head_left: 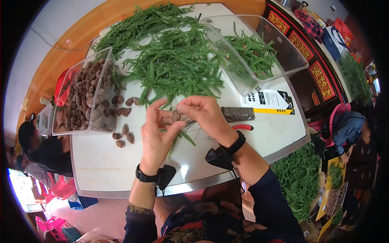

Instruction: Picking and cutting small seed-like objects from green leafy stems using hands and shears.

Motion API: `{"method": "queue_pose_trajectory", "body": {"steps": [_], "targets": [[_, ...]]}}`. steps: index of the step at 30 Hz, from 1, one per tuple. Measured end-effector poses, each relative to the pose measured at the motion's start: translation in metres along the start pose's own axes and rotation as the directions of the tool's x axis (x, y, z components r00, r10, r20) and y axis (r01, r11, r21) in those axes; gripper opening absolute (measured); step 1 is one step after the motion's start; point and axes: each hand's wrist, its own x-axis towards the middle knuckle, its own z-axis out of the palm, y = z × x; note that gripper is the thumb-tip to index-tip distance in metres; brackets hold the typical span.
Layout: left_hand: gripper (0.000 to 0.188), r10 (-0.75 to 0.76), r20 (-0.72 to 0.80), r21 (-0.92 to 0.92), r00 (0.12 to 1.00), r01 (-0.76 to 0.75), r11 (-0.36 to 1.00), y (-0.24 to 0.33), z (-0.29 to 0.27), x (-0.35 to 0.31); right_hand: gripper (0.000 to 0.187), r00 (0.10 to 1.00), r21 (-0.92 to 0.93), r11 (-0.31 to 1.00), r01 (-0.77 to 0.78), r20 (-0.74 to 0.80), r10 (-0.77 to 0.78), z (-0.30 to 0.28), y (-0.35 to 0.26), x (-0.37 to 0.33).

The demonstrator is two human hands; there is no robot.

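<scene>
Pine cone is held above the white table, pinched in my left hand, while my right hand presses thumb and forefinger together, apparently touching its upper edge.

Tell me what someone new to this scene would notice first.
Probably the large heap of bright green, needle-leaved sprigs sprawling across the far middle of the white table. Next, the clear plastic rectangular bin full of brown, scaly cones at the table's left. Near the centre, the person's left hand and right hand meet around a small brown cone.
</scene>
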Motion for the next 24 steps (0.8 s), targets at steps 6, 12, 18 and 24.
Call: {"method": "queue_pose_trajectory", "body": {"steps": [6,12,18,24], "targets": [[0.029,-0.019,-0.136,0.146,0.991,0.039,0.989,0.007,-0.026,0.012,0.02,0.987,0.051,0.991,0.125,-0.107,-0.119,-0.011,-0.019,-0.008],[0.017,0.061,-0.109,0.497,0.992,0.001,0.868,0.03,-0.015,0.011,0.018,0.992,0.057,0.996,0.062,-0.111,-0.055,-0.034,-0.039,-0.036],[0.013,-0.112,0.296,0.844,0.949,-0.204,0.495,0.061,-0.009,0.008,0.018,0.992,0.08,0.995,0.053,-0.118,-0.044,-0.061,-0.053,-0.054],[0.011,-0.02,0.376,0.624,0.926,-0.237,0.745,0.092,0.042,-0.049,0.018,0.993,0.09,0.995,0.03,-0.115,-0.019,-0.099,-0.049,-0.064]]}}
